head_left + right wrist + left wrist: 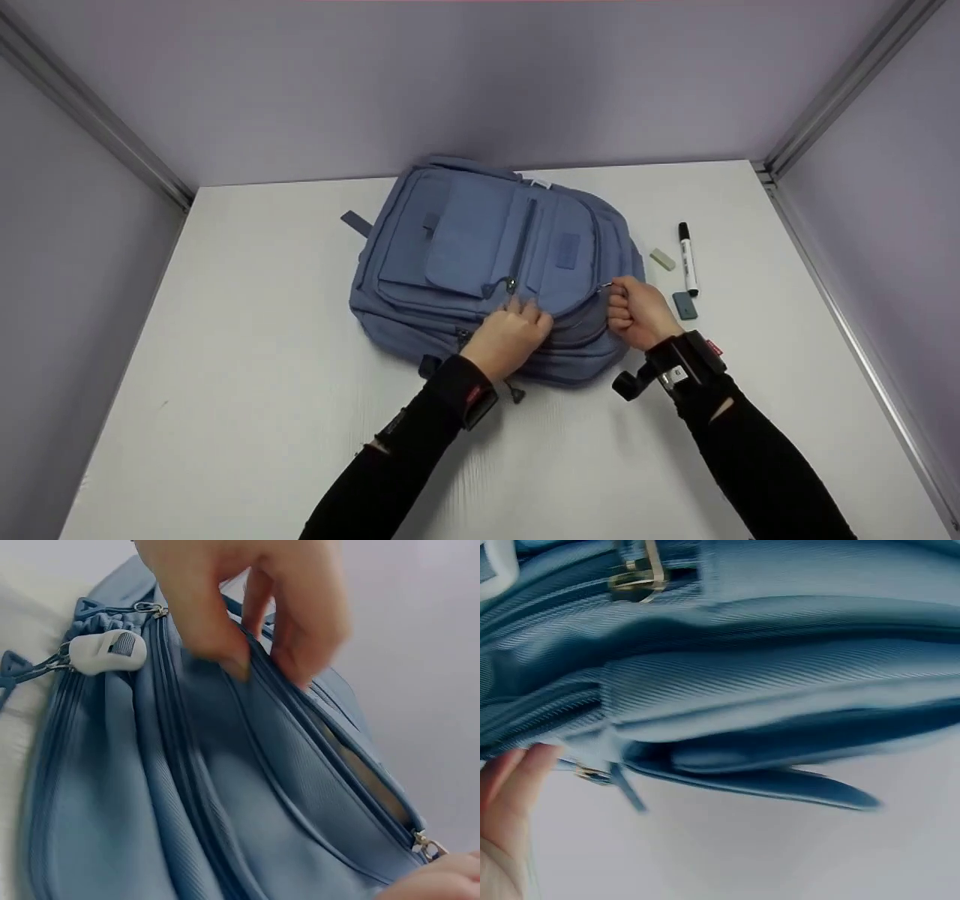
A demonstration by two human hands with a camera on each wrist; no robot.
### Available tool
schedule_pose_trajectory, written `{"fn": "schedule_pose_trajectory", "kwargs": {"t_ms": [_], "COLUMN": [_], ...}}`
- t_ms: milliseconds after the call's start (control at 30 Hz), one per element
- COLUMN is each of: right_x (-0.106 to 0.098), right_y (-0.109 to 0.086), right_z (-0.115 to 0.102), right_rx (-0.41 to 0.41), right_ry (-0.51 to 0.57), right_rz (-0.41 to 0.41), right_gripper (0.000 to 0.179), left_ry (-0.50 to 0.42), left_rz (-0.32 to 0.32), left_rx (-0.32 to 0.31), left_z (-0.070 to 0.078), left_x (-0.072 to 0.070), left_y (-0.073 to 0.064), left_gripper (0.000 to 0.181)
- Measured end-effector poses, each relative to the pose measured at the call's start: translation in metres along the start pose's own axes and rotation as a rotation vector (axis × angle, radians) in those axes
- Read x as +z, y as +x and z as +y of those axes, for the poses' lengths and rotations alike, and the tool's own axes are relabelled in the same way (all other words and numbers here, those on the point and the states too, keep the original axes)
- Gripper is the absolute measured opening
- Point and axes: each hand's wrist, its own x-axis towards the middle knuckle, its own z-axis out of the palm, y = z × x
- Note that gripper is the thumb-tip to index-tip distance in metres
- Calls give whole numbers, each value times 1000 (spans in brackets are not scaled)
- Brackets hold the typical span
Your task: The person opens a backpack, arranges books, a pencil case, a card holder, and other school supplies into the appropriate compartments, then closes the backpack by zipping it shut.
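Note:
A blue backpack (469,240) lies on its back on the white table, its front pockets facing up. My left hand (510,337) is at the near side of the front pocket. In the right wrist view, its thumb and fingers pinch the pocket's zipper edge (300,716). My right hand (641,311) is curled at the right end, gripping a metal zipper pull (604,286). The right wrist view shows the zipper slider (427,844) beside that hand, with the zipper parted between the two hands. Fingers of the left hand (514,795) touch the fabric in the left wrist view.
Right of the backpack lie a black-capped white marker (688,259), a pale green eraser-like block (662,259) and a dark green block (684,305). A strap end (356,223) sticks out on the left. Grey panels (480,82) enclose the table (247,337).

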Motion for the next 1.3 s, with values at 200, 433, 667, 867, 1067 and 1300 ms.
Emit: {"fn": "schedule_pose_trajectory", "kwargs": {"t_ms": [200,433,667,867,1067,1300], "right_x": [0,-2,-5,-3,1,0], "right_y": [0,0,0,0,0,-5], "right_z": [-1,-3,-4,-1,8,15], "right_rx": [-4,1,-4,-5,-1,13], "right_ry": [2,30,75,56,27,26], "right_rz": [-4,-3,-20,-22,7,6], "right_gripper": [44,45,46,47,44,45], "left_ry": [-220,-327,-271,-159,-58,-179], "left_rz": [21,25,86,129,61,46], "left_rx": [17,14,-3,-100,-202,-401], "left_z": [-24,-45,-69,-92,-93,-49], "left_x": [-1,-4,-3,1,-4,-39], "left_y": [-21,-48,-73,-81,-79,-58], "left_gripper": [9,13,8,10,5,11]}}
